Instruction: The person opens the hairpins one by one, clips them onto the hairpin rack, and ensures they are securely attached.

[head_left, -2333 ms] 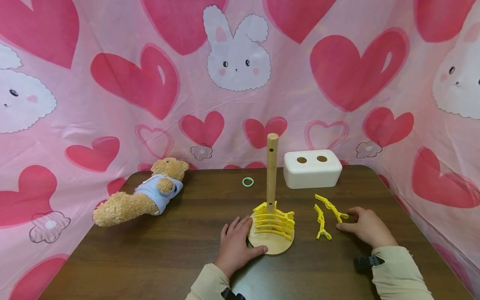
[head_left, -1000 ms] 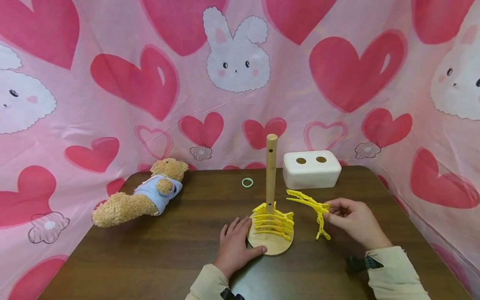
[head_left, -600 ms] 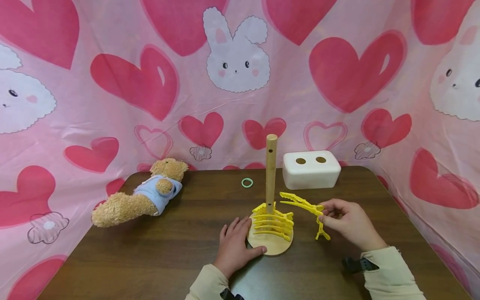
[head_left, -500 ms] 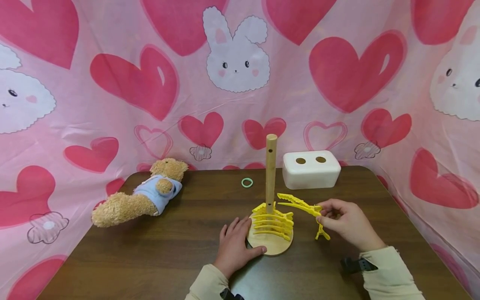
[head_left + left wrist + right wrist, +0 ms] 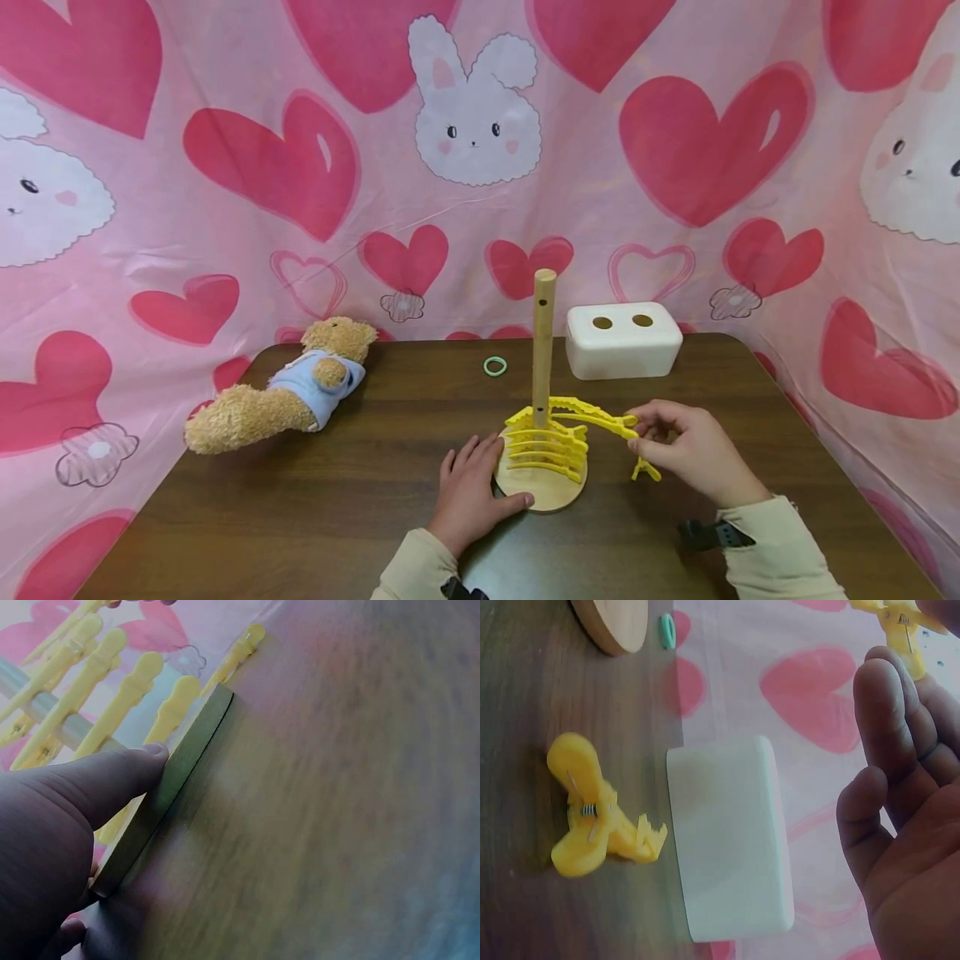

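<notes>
In the head view a wooden post (image 5: 543,342) rises from a round wooden base (image 5: 542,498). Several yellow hair clips (image 5: 546,457) are stacked low around the post. My left hand (image 5: 472,496) holds the base at its left and front edge; in the left wrist view the thumb (image 5: 124,776) lies over the rim. My right hand (image 5: 693,450) pinches the handle end of another hair clip (image 5: 592,412). That clip's tips reach the post's right side; whether they touch it, I cannot tell. Below the right fingers a loose hair clip (image 5: 645,472) lies on the table.
A white box (image 5: 624,342) with two round holes stands at the back right. Behind the post lies a small green ring (image 5: 495,366). A teddy bear (image 5: 315,383) in a blue shirt lies on the left of the brown table (image 5: 300,517). A pink curtain (image 5: 570,167) hangs behind.
My right hand has picked up a hair clip from the table and carried it left, with its jaws apart, to the post. The left hand has stayed on the base.
</notes>
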`<state>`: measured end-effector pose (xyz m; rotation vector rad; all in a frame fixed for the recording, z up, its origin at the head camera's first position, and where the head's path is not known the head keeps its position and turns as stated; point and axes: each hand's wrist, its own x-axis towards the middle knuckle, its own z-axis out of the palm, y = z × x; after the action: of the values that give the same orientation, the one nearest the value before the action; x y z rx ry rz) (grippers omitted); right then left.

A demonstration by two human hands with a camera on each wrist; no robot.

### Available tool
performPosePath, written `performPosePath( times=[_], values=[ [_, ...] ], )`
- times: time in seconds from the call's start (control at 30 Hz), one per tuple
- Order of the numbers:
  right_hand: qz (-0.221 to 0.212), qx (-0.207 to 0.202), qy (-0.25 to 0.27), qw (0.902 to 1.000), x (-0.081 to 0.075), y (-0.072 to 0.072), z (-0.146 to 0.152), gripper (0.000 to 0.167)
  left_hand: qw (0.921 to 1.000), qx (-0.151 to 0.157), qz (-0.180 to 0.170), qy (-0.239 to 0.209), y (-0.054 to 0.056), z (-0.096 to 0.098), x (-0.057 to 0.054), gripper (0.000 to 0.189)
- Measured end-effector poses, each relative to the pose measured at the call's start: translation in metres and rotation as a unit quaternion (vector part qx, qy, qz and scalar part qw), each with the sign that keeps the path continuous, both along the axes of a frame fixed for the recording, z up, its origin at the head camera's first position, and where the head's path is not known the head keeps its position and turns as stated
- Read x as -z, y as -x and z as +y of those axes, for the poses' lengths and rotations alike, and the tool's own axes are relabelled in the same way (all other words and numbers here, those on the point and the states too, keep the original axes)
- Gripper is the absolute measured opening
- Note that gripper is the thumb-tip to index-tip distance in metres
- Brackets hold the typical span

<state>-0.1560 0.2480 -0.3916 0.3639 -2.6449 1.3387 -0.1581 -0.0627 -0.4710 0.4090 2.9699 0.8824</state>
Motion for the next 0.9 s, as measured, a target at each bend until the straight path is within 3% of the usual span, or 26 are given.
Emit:
performPosePath(
  times=[0.9],
  values=[
    [0.019,-0.012,0.007,0.9997,0.001,-0.002,-0.019,0.029,0.9999,-0.002,-0.009,0.003,0.000,0.002,-0.002,0.094]
  ],
)
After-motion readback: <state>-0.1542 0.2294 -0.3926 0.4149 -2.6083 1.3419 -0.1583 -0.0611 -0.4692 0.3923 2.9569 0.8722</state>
